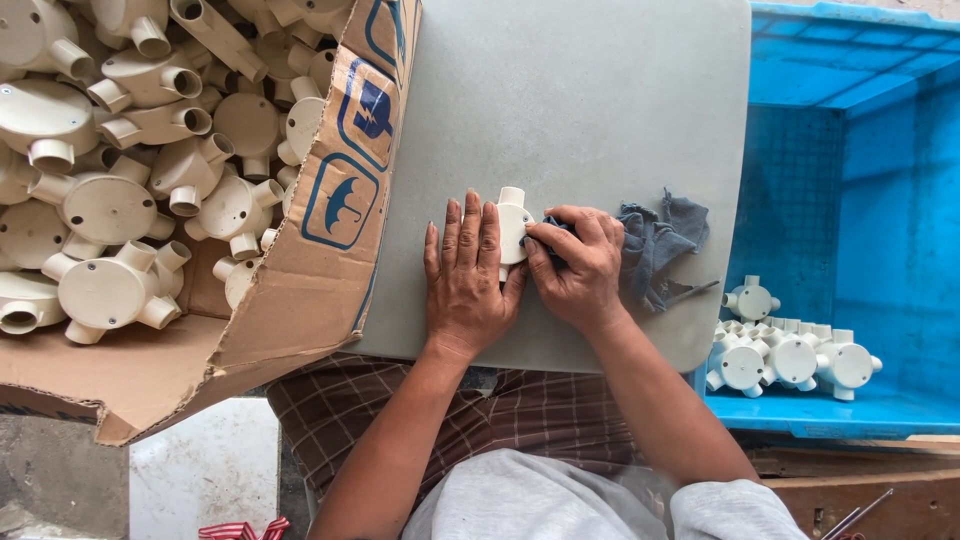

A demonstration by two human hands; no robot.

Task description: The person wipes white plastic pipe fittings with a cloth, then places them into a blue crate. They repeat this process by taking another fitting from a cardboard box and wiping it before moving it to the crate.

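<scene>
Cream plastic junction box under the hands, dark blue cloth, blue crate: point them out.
Cream plastic junction box (514,222), head view, round face.
Dark blue cloth (655,240), head view, bunched middle.
Blue crate (850,418), head view, floor near front.

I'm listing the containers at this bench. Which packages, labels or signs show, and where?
Cardboard box: left of the left hand, brown, flap open, full of cream fittings.
Printed symbols: on that flap, blue outlined squares, one an umbrella.
Plastic crate: right of the right hand, bright blue.
</scene>
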